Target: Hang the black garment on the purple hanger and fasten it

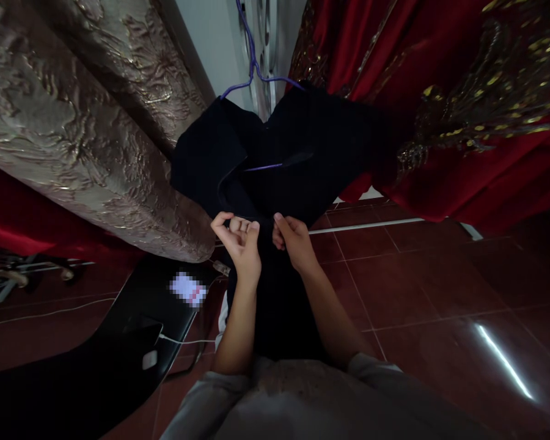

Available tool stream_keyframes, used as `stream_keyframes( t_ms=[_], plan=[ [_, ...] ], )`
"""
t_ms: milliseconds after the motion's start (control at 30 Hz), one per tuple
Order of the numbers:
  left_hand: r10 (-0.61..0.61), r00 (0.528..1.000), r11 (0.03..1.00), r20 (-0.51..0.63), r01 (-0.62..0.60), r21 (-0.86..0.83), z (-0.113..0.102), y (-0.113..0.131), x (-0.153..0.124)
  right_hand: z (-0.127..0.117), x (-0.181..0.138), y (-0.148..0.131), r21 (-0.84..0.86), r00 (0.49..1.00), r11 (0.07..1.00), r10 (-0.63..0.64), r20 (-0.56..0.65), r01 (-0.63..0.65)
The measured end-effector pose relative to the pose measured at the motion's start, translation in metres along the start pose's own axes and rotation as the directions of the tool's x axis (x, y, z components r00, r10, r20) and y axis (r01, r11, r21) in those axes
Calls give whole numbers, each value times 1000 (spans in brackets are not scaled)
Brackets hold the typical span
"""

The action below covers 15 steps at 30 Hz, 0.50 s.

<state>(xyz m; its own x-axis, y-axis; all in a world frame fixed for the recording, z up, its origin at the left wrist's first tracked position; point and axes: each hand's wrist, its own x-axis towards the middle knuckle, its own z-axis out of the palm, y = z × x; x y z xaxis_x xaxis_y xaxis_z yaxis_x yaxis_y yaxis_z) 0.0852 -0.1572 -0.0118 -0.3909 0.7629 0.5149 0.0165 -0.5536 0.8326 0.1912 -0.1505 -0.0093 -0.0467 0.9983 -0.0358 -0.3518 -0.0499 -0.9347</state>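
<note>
A black garment (302,153) hangs on a purple hanger (256,67) in front of me. My left hand (238,238) is closed in a pinch on the garment's front edge at mid height. My right hand (293,239) sits right beside it, fingers curled round the opposite edge of the same black cloth. Both hands meet at the garment's centre line, almost touching. The cloth below them falls dark between my forearms.
A gold brocade dress (87,134) hangs at the left and a red embroidered dress (462,104) at the right. A black glossy table (96,366) with a charging cable stands at lower left. Dark red floor tiles (440,293) spread to the right.
</note>
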Motion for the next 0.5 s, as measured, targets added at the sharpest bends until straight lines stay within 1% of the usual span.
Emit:
stream_keyframes(
  t_ms=[33, 67, 133, 233, 400, 500],
  plan=[
    [-4, 1000, 1000, -17, 4, -30, 1, -2, -2, 0, 0, -1, -1, 1000, 1000, -9, -2, 9],
    [-21, 1000, 998, -9, 21, -53, 1, -5, -4, 0, -1, -2, -11, 1000, 1000, -17, 0, 17],
    [-83, 993, 995, 81, 88, -55, 2, -10, -6, 0, -1, -4, -41, 999, 999, -32, 10, 32],
    [-162, 968, 986, 192, 165, 1, 4, -18, -7, -2, -1, -6, -62, 999, 997, -37, 25, 38],
    [-176, 945, 984, 274, 165, 66, 2, -25, -4, -4, 2, -10, -76, 998, 997, 31, 54, -27],
    [-148, 949, 988, 277, 132, 76, 2, -26, -1, -1, 11, -22, -90, 997, 996, 34, 64, -28]
  ],
)
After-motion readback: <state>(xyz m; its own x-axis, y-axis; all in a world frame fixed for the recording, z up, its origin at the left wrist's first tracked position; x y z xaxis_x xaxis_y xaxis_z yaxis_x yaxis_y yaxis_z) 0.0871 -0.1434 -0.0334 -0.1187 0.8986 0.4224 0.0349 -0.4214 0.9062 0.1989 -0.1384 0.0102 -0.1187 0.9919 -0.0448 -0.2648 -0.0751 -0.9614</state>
